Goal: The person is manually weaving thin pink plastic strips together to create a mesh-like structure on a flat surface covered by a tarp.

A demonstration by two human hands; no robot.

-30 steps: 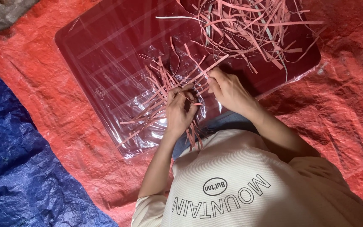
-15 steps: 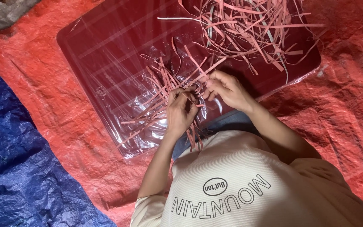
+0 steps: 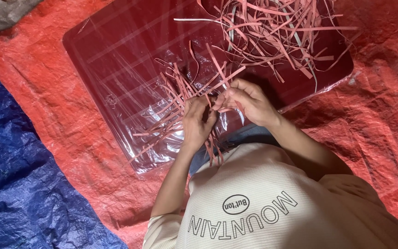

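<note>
a: what is in the left hand point(image 3: 198, 122)?

b: a bunch of thin pink paper strips point(image 3: 176, 99). the fingers are curled closed round it, and the loose ends fan out up and to the left over a dark red flat board wrapped in clear plastic film point(image 3: 130, 60). a few ends hang down below the fist, towards the person's cream ribbed shirt point(image 3: 272, 203).

a: and the right hand point(image 3: 247, 101)?

b: it sits just beside the left, fingertips touching the same bunch. thumb and forefinger are pinched narrow on one strip at the top of the bunch; the other fingers are bent over it.

a: where does the bunch lie relative to the board?

b: above its near edge, close to the person's lap. the hands hold it slightly clear of the film; i cannot tell whether the lowest strips touch it.

a: anything else on the board?

b: a loose tangled heap of pink and pale strips point(image 3: 272, 32) at its far right corner, well apart from the hands.

a: and beneath?

b: an orange-red woven plastic tarpaulin point(image 3: 47, 115) under the board, with a blue plastic tarpaulin point(image 3: 19, 193) to the left.
</note>
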